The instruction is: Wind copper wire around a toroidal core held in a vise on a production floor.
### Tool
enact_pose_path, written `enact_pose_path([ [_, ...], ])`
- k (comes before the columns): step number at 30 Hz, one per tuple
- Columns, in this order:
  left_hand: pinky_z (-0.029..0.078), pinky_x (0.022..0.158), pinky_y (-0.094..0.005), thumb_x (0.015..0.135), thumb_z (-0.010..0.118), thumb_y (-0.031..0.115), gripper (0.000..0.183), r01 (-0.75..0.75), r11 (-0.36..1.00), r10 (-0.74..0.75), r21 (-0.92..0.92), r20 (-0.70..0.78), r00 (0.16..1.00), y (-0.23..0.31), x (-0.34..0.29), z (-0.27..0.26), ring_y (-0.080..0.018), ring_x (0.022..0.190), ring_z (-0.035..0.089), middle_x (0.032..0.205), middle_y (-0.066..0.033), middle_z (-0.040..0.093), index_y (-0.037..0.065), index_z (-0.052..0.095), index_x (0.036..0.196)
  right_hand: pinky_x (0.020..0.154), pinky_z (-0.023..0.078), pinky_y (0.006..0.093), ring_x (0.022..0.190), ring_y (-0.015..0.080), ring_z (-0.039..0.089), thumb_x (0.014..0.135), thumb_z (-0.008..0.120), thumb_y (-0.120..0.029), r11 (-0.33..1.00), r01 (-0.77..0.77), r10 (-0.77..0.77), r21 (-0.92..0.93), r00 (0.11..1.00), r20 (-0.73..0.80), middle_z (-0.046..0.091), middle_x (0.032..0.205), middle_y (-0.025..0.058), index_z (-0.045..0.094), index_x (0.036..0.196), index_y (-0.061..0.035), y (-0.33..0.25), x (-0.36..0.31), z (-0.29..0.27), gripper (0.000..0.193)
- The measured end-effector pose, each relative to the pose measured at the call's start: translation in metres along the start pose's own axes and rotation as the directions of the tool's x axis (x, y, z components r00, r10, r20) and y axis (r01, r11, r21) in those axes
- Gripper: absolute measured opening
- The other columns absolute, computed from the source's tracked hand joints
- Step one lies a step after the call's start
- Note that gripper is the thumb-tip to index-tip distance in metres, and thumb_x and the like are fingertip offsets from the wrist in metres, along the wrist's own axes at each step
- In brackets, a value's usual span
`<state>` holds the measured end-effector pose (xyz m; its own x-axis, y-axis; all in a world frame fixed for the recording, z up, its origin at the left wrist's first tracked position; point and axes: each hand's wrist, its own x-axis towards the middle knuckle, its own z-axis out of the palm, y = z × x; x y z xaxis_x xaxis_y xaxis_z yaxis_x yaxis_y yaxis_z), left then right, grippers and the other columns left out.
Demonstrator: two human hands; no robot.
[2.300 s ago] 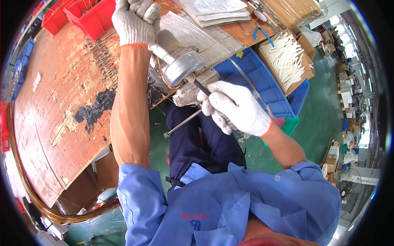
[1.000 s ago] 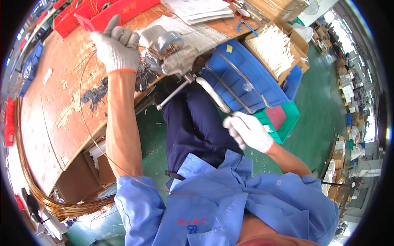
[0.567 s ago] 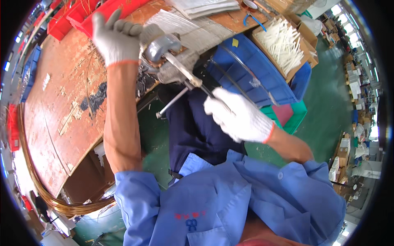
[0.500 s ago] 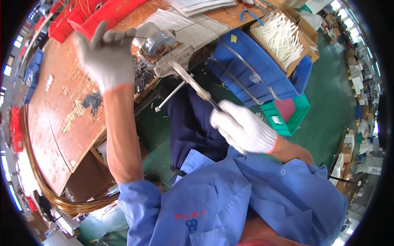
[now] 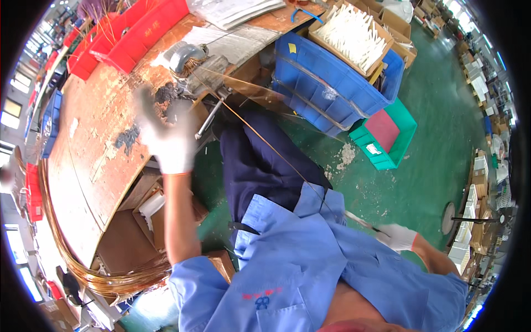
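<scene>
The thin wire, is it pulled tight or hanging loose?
Tight: the wire runs in a straight line from the machine on the bench to the right hand.

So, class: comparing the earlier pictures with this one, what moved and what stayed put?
The right hand has swung out from the small metal machine to the person's right side, drawing a thin wire taut from it. The left hand has come off the machine and is raised, blurred. The workbench and blue bin stayed put.

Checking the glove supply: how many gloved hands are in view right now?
2. The left hand, blurred, is raised over the edge of the worn wooden bench. The right hand is pulled back beside the blue shirt, pinching a thin copper wire.
</scene>
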<state>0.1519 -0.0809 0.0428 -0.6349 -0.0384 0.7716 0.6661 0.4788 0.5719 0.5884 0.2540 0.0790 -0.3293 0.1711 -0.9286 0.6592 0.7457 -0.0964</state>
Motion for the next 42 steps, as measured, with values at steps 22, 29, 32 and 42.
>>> enact_pose_path([
  [22,0.019,0.042,-0.0279,0.113,0.024,0.059,0.075,0.508,0.021,-0.684,-0.861,0.358,0.635,-0.099,0.176,0.093,-0.01,0.05,0.022,0.061,0.0046,0.027,-0.006,0.061,0.117,0.037,0.039,0.0226,0.043,0.0057,0.049,0.113,0.052,-0.036,0.23,0.649,-0.746,0.725,0.596,-0.297,0.054,0.07,-0.0028,0.063,0.104,-0.0043,-0.381,0.086,-0.2,0.035],
  [29,0.046,0.068,-0.0386,0.111,0.051,0.032,0.044,0.574,0.004,-0.62,-0.819,0.448,0.644,-0.091,0.163,0.051,-0.0171,0.064,0.045,0.065,-0.0002,0.04,-0.009,0.052,0.127,0.038,0.039,0.0261,0.045,0.0067,0.046,0.114,0.048,-0.03,0.413,0.678,-0.694,0.608,0.667,-0.271,0.049,0.066,-0.0026,0.059,0.1,-0.0027,-0.316,0.055,-0.175,0.033],
  [32,0.041,0.113,-0.0596,0.103,0.064,0.036,0.052,0.546,-0.043,-0.487,-0.837,0.495,0.72,-0.088,0.178,-0.048,-0.0384,0.09,0.061,0.082,-0.0176,0.06,-0.013,0.052,0.116,0.043,0.038,0.0284,0.049,0.0087,0.049,0.106,0.055,-0.013,0.361,0.589,-0.774,0.723,0.622,-0.121,0.057,0.081,-0.0018,0.057,0.097,-0.0039,-0.226,0.031,-0.136,0.013],
  [42,0.049,0.107,-0.04,0.102,0.065,0.04,0.063,-0.03,0.996,0.027,-0.079,-0.04,0.999,0.034,0.031,0.028,-0.0237,0.098,0.067,0.099,-0.0141,0.071,-0.003,0.049,0.146,0.06,0.052,0.0433,0.072,0.0329,0.071,0.108,0.059,-0.025,0.442,0.856,-0.878,0.269,0.351,0.326,0.068,0.078,0.0147,0.062,0.109,-0.007,-0.078,-0.039,-0.055,0.018],
])
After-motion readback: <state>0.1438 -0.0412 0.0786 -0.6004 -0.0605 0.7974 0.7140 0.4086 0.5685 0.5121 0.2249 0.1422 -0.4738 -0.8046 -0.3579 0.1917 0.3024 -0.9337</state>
